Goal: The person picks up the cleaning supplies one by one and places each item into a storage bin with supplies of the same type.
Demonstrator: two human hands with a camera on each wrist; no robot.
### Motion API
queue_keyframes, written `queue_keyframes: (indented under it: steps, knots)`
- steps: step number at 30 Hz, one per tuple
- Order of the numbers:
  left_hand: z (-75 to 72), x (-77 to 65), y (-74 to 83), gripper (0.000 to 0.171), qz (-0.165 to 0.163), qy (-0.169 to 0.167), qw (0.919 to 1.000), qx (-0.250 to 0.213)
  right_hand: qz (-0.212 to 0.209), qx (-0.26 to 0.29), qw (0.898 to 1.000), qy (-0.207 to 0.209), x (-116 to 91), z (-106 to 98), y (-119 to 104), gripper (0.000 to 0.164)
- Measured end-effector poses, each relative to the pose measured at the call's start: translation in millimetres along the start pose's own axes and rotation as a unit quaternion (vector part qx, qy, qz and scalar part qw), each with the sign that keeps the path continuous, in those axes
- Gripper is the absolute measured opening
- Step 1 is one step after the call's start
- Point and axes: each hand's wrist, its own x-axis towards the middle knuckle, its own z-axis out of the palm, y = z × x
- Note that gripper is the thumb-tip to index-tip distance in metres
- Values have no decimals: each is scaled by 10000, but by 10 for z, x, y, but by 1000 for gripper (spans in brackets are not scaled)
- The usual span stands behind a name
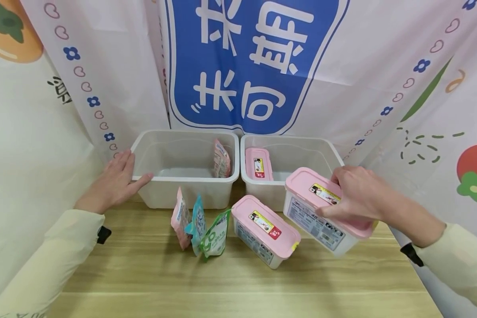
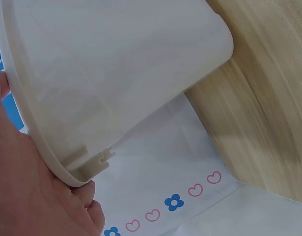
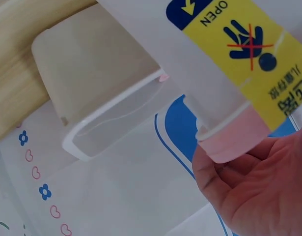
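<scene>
My right hand (image 1: 355, 194) grips a white plastic tub with a pink lid (image 1: 322, 221) from above, by its lid. The tub is tilted and lifted in front of the right bin (image 1: 302, 141). Its yellow label (image 3: 254, 54) shows in the right wrist view. My left hand (image 1: 117, 181) holds the left corner of the left bin (image 1: 183, 192), thumb over the front rim. A second pink-lidded tub (image 1: 264, 225) stands on the table before the bins. Beside it stand a pink pouch (image 1: 180, 221), a blue pouch (image 1: 198, 225) and a green pouch (image 1: 216, 236).
Inside the right bin a pink-lidded tub (image 1: 258, 164) stands at the left end. A pink pouch (image 1: 221, 160) leans against the right wall inside the left bin. Both bins stand side by side on a wooden table (image 1: 163, 282), against a printed cloth (image 1: 238, 101).
</scene>
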Motion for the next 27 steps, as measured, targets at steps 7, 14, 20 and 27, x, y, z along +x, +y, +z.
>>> queue_keyframes:
  steps: [7,14,20,27]
  knots:
    - [13,-12,19,106,-18,18,10000,-67,130,-6,9999,-109,61,-160,-21,73]
    - [9,-20,21,105,-25,49,9999,-87,249,-42,9995,-206,143,-330,-34,75]
    - [23,-13,9,106,-44,31,10000,-72,444,15,9983,-390,205,-459,-23,77]
    - [16,9,3,105,-28,5,10000,-19,660,68,9969,-413,300,-608,-3,76]
